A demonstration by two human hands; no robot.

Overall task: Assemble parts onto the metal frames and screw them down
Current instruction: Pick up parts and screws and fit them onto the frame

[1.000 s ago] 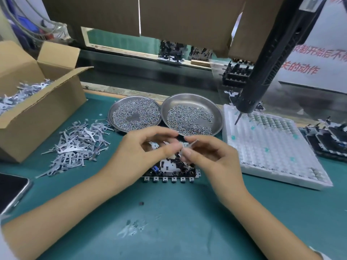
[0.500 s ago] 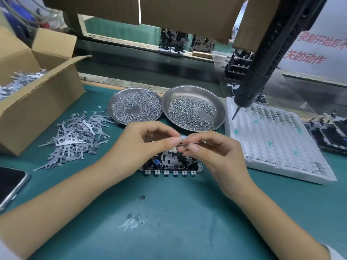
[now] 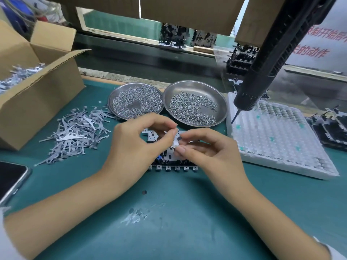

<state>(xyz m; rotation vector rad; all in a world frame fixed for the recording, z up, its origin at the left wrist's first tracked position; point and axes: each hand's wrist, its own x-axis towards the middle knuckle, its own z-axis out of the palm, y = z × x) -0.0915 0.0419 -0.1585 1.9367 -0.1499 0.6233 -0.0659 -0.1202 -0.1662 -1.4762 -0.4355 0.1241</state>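
1. We see the left hand (image 3: 139,145) and the right hand (image 3: 208,152) meeting above the black-and-silver metal frame assembly (image 3: 172,162), which lies flat on the teal work mat (image 3: 169,222).
2. Both hands pinch one small flat silver metal part (image 3: 176,142) between thumb and fingertips; the other fingers curl loosely.
3. The part is held just above the frame; we cannot tell whether it touches it.
4. A loose pile of flat grey stamped metal pieces (image 3: 75,132) lies on the mat to the left of the hands.
5. Beyond the pile, an open brown cardboard box (image 3: 37,102) holds more of the same pieces.
6. Behind the hands, two round shallow steel dishes sit side by side, the left dish (image 3: 112,98) and the right dish (image 3: 221,102), each with small silver screws in it.
7. A white plastic grid tray (image 3: 281,147) lies to the right, and a black electric screwdriver (image 3: 266,62) hangs tilted with its tip over the tray's near-left corner.
8. A dark phone (image 3: 11,179) lies at the left edge.
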